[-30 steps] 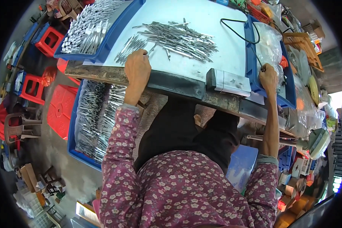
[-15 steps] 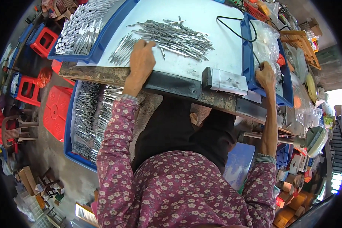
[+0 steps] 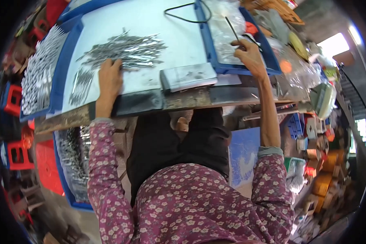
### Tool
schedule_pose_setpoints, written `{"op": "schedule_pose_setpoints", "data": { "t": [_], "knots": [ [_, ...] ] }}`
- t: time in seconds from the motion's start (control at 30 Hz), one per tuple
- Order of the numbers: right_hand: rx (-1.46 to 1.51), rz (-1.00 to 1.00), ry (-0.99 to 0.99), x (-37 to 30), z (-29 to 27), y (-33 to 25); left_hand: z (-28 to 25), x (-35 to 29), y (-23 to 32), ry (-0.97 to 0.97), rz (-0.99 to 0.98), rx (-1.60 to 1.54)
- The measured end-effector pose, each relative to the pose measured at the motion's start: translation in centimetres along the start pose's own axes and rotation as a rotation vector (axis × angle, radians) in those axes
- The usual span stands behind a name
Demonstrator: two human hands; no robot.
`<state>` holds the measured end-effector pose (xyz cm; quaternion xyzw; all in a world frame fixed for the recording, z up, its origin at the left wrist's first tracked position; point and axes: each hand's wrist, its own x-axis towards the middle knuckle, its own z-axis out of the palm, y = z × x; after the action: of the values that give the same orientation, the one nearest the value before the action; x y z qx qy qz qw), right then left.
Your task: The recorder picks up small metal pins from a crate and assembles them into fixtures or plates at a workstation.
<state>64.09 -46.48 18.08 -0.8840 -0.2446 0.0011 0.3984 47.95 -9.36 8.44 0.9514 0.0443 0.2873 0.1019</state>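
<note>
A loose heap of slim silver metal pieces (image 3: 130,49) lies on the white tabletop (image 3: 177,44). Left of it is a smaller group of similar pieces (image 3: 82,85), laid side by side. My left hand (image 3: 110,79) is at the heap's near edge, its fingers curled together; what they pinch, if anything, is hidden. Over the right blue tray (image 3: 210,44), my right hand (image 3: 251,57) grips a thin dark rod (image 3: 232,29) with a pale tip, pointing up and away. Clear plastic bags (image 3: 225,24) fill that tray.
A paper-wrapped block (image 3: 189,77) sits at the table's front edge. Another blue tray (image 3: 67,57) on the left holds many upright silver pieces. A black cable (image 3: 185,7) loops at the back. Below the table edge stands a further blue tray (image 3: 63,171) of metal pieces, beside a red stool (image 3: 49,162).
The whole view has swung. My left hand has gone from the small group to the heap's near edge. My right hand has lifted from the tray's rim, raising the dark rod.
</note>
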Motion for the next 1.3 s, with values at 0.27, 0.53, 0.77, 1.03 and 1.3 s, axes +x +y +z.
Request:
{"op": "schedule_pose_setpoints", "data": {
  "t": [0.27,0.53,0.77,1.03,1.3],
  "knots": [
    [0.347,0.109,-0.032,-1.7,-0.7,-0.6,-1.0,-0.6,1.7,-0.027,0.086,0.185],
    [0.446,-0.018,-0.047,-2.1,-0.1,-0.5,-3.1,-1.0,3.3,0.064,0.033,-0.062],
    [0.55,0.056,-0.062,-1.5,-0.3,0.5,-5.6,-1.0,8.4,0.147,-0.068,-0.554],
    [0.469,0.046,0.028,-2.4,0.9,-1.5,-5.3,-1.3,13.0,0.09,0.019,-0.829],
    [0.47,-0.088,0.028,-4.5,3.3,-5.2,-5.0,-1.7,15.4,0.004,-0.041,-0.989]
  ]
}}
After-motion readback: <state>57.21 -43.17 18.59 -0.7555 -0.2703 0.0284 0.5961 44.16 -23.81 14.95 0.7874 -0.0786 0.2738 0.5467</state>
